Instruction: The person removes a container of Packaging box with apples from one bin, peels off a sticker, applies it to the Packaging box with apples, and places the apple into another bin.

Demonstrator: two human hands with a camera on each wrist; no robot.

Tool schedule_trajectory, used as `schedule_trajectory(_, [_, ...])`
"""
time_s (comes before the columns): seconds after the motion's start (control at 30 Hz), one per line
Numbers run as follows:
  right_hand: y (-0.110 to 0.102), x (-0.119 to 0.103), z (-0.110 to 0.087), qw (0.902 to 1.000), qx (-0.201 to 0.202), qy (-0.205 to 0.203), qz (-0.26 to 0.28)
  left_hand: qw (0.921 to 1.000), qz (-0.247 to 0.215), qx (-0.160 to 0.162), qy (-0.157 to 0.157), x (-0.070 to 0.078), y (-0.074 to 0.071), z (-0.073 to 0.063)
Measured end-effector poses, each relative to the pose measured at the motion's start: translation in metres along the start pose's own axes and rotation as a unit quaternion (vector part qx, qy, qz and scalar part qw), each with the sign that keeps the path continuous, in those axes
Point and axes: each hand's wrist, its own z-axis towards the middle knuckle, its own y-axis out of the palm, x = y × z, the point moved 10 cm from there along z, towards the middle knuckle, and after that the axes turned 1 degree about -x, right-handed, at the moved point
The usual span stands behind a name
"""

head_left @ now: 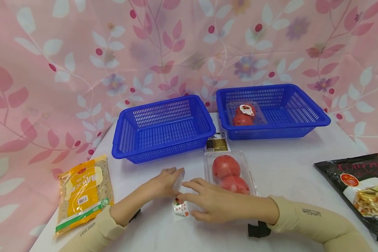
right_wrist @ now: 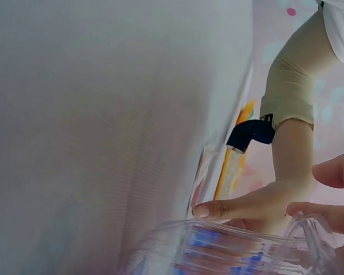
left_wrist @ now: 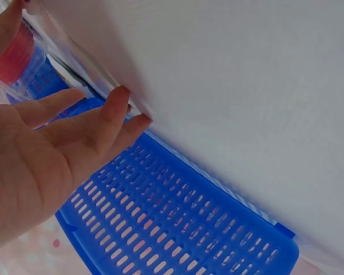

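A small white label (head_left: 181,208) with red print and a tomato picture lies flat on the table between the hands. My left hand (head_left: 167,182) rests just beyond it, its fingers spread and lightly bent, the thumb at the label's top edge. The right hand (head_left: 211,202) hovers right of the label with fingers apart, holding nothing. Beside and partly behind this hand is a clear plastic box (head_left: 252,179) of red tomatoes (head_left: 226,168); the right wrist view shows its clear edge (right_wrist: 246,229) near the fingers. In the left wrist view, the left fingertips touch the white table.
Two blue baskets (head_left: 163,145) stand at the back; the right basket (head_left: 277,131) holds another box of tomatoes (head_left: 243,119). A dark-and-gold labelled packet (head_left: 216,144) lies between them. A yellow grain bag (head_left: 83,194) lies left, a black curry packet (head_left: 359,190) right.
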Motion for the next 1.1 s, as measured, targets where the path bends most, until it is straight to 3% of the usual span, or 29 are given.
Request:
schedule_trajectory(0.53, [0.008,-0.009,0.002,0.9981,0.020,-0.033,-0.048,0.9930,0.052,0.067,0.083,0.017,-0.006,-0.002])
schedule_trajectory(0.7, [0.011,-0.009,0.003,0.9986,0.008,-0.036,-0.038,0.9916,0.045,0.079,0.092,0.019,-0.011,-0.002])
schedule_trajectory(1.1, [0.012,-0.009,0.005,0.9981,0.008,-0.035,-0.049,0.9952,-0.019,0.057,0.077,0.016,-0.017,-0.001])
